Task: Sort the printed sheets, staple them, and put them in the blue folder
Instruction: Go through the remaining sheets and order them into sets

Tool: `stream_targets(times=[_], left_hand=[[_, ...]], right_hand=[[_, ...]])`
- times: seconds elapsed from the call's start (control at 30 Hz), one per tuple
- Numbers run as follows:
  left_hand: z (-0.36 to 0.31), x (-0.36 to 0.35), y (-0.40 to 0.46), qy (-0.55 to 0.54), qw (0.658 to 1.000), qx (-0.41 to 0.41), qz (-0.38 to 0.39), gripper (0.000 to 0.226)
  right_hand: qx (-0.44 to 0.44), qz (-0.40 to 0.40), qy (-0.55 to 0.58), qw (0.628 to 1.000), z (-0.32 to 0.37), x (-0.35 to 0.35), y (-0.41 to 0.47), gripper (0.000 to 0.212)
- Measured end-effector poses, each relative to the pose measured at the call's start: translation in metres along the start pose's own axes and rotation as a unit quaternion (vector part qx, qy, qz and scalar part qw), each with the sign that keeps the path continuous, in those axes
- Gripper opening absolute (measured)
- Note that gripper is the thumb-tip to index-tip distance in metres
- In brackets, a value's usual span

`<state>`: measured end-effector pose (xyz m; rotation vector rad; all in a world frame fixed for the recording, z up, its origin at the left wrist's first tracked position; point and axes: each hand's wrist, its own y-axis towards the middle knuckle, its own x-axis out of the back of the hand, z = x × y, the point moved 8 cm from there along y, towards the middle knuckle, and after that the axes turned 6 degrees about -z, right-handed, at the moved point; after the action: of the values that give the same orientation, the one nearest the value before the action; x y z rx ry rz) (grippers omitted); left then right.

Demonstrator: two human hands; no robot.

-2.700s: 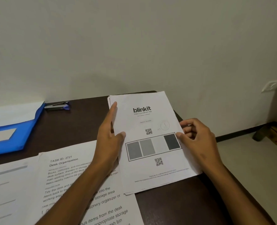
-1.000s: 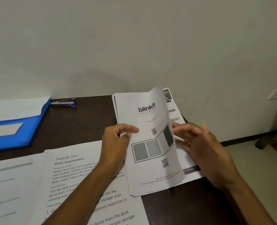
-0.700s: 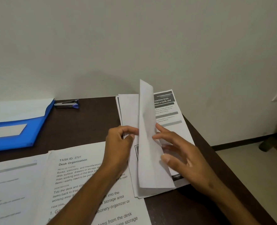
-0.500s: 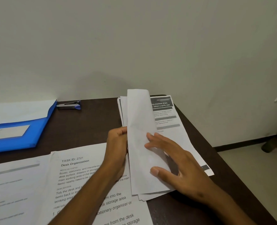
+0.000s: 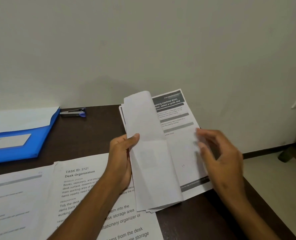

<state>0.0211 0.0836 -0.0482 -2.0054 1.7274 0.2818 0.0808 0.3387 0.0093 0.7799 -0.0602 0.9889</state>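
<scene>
So the top sheet (image 5: 149,153) is flipped over to the left now, blank back showing, and the washing-machine page (image 5: 176,118) under it is uncovered. Left hand (image 5: 121,158) is gripping the turned sheet's left edge, thumb on top. Right hand (image 5: 220,153) is hovering over the stack's right edge, fingers relaxed, holding nothing, kinda blurred. Stack is sitting by the counter's (image 5: 95,135) far right corner. Blue folder (image 5: 19,134) is lying at the left edge, stapler (image 5: 73,112) near the far edge beside it.
</scene>
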Motion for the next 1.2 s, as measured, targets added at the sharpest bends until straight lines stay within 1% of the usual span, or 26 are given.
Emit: stream_targets(times=[0.03,0.07,0.17,0.3,0.43,0.6,0.8,0.97,1.13,1.2], left_hand=[[0.001,0.001,0.001,-0.003,1.000,0.002,0.001,0.025],[0.001,0.001,0.001,-0.004,1.000,0.003,0.002,0.026],[0.001,0.001,0.001,-0.006,1.000,0.003,0.003,0.026],[-0.002,-0.001,0.000,0.006,1.000,-0.008,0.006,0.022],[-0.001,0.000,0.001,0.029,0.999,-0.015,-0.001,0.023],[-0.002,-0.001,0.001,0.048,0.999,-0.026,-0.002,0.022],[-0.002,-0.002,0.002,0.079,0.996,-0.049,-0.004,0.022],[-0.002,-0.002,0.001,0.090,0.994,-0.058,-0.007,0.022],[-0.002,-0.003,0.001,0.103,0.993,-0.061,-0.006,0.024],[-0.002,-0.004,0.001,0.102,0.993,-0.062,-0.008,0.025]], right_hand=[[-0.033,-0.037,-0.029,0.998,-0.011,0.008,0.003,0.031],[-0.060,-0.055,-0.054,0.995,-0.020,0.012,0.006,0.030],[-0.091,-0.057,-0.075,0.991,-0.032,0.014,0.007,0.029],[-0.084,-0.060,-0.064,0.993,-0.032,0.014,0.006,0.022],[-0.080,-0.055,-0.060,0.993,-0.032,0.012,0.006,0.020],[-0.084,-0.076,-0.055,0.992,-0.034,0.016,0.006,0.021],[-0.079,-0.087,-0.071,0.991,-0.032,0.018,0.006,0.015],[-0.030,-0.090,-0.138,0.986,-0.027,0.019,0.003,0.020],[0.096,-0.117,-0.181,0.972,-0.010,0.023,0.000,0.035],[0.131,-0.125,-0.191,0.965,-0.004,0.025,-0.001,0.039]])
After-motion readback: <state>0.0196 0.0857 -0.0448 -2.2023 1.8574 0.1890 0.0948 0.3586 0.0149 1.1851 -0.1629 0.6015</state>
